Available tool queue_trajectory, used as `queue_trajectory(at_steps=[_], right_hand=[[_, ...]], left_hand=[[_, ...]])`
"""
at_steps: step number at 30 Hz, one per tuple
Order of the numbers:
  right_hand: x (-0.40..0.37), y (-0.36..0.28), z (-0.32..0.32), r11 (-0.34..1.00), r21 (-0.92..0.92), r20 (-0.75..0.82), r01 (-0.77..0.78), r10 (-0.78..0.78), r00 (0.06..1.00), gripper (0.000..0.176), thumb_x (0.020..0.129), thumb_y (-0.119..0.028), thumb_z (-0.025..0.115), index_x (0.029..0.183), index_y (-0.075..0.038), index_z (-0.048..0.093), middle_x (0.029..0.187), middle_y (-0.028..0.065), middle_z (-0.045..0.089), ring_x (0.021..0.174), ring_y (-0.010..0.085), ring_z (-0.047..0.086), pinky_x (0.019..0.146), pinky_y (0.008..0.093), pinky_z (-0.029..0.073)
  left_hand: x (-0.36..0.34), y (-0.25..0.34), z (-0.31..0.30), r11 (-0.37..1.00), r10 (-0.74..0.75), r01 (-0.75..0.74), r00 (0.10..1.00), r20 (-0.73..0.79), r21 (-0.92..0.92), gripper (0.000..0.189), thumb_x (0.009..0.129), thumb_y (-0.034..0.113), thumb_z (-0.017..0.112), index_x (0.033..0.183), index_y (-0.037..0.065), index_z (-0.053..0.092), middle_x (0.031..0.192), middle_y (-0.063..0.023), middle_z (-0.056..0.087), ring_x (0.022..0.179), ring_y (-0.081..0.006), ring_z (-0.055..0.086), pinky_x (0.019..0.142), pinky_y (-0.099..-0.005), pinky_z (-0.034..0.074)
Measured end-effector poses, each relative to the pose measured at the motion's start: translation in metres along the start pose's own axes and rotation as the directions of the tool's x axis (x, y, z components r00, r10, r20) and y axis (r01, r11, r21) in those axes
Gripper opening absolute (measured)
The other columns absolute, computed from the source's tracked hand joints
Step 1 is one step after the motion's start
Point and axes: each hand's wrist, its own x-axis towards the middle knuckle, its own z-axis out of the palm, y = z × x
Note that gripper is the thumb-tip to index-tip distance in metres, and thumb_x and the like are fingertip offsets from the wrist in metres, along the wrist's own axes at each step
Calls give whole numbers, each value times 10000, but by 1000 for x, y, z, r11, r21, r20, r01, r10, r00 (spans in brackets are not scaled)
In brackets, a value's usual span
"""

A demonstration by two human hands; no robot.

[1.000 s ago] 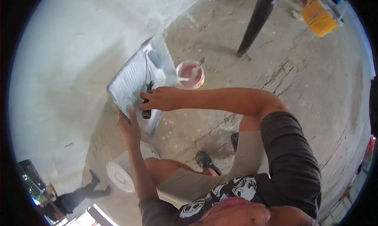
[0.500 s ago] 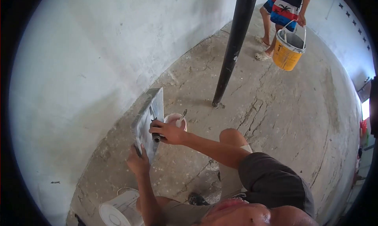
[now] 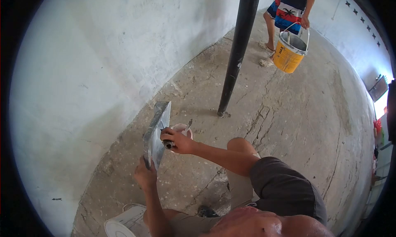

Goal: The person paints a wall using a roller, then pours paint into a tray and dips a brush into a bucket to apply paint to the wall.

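My left hand [image 3: 146, 175] is closed on the lower edge of a grey rectangular plastering board [image 3: 151, 131], held steeply tilted near the wall. My right hand [image 3: 177, 141] is wrapped round the dark round handle of a trowel [image 3: 168, 144], right at the board's inner face. The trowel's blade is mostly hidden by my fingers and overlaps the board. Behind my right hand, a small pinkish-white bucket [image 3: 186, 131] stands on the floor with a pale-smeared tool leaning out of it.
A black pole [image 3: 236, 63] rises from the cracked concrete floor [image 3: 288, 154]. Beyond it, a person in patterned shorts [image 3: 287, 16] carries a yellow bucket [image 3: 289, 59]. The pale wall [image 3: 82, 92] runs along the left. A white bucket [image 3: 123, 222] lies beside my left leg.
The view has shifted slightly. The board has turned more edge-on and sits a little lower, with the trowel still at its face. The other person stays in nearly the same pose.
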Motion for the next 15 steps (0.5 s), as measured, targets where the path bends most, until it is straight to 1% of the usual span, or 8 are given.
queue_trajectory(at_steps=[2, 4, 6, 8, 11, 15], right_hand=[[0, 3, 1, 1000, -18, 12, 2, -2, 1000, 457, 707, 10, 645, 1120, -85, 474, 1157, 139, 452, 1039, 351, 537, 835, 413, 448], [-2, 1, 2, 997, 45, 16, -57, 57, 998, 496, 653, 43, 658, 1101, -81, 486, 1177, 141, 462, 1136, 352, 480, 926, 423, 407], [-3, 0, 0, 997, 65, 8, -46, 45, 999, 493, 653, 47, 652, 1099, -79, 484, 1174, 143, 461, 1135, 352, 480, 930, 419, 405], [-2, 0, 1, 996, 84, -2, -31, 31, 1000, 490, 654, 51, 647, 1098, -78, 483, 1172, 144, 460, 1133, 351, 480, 933, 414, 403], [-4, 1, 1, 996, 83, -2, -27, 27, 1000, 482, 659, 55, 640, 1095, -76, 482, 1162, 147, 459, 1130, 352, 480, 934, 408, 404], [-3, 2, 2, 997, 77, -21, 1, 0, 1000, 468, 663, 50, 643, 1084, -77, 483, 1148, 142, 461, 1124, 343, 485, 927, 402, 410]], left_hand=[[1, 0, -1, 998, 11, -12, 1000, -10, -66, 303, 807, 234, 668, 1049, 63, 602, 752, -171, 649, 644, -357, 632, 603, -431, 499], [0, -4, 2, 998, 15, -16, 1000, -24, -66, 308, 802, 227, 672, 1052, 60, 603, 755, -169, 650, 647, -355, 633, 602, -428, 498], [0, -5, 4, 997, 23, -25, 999, -37, -68, 314, 797, 220, 676, 1055, 56, 603, 758, -168, 652, 650, -354, 633, 602, -426, 498], [-1, -6, 5, 995, 59, -63, 997, -56, -81, 272, 850, 237, 640, 1026, 37, 586, 719, -183, 637, 620, -362, 629, 567, -419, 488], [-1, -4, 4, 995, 66, -73, 994, -88, -73, 275, 848, 237, 644, 1029, 37, 590, 715, -184, 634, 623, -362, 630, 571, -417, 489], [-3, -4, 0, 996, 67, -71, 994, -92, -46, 284, 848, 234, 644, 1041, 33, 591, 716, -188, 634, 634, -360, 634, 578, -415, 489]])
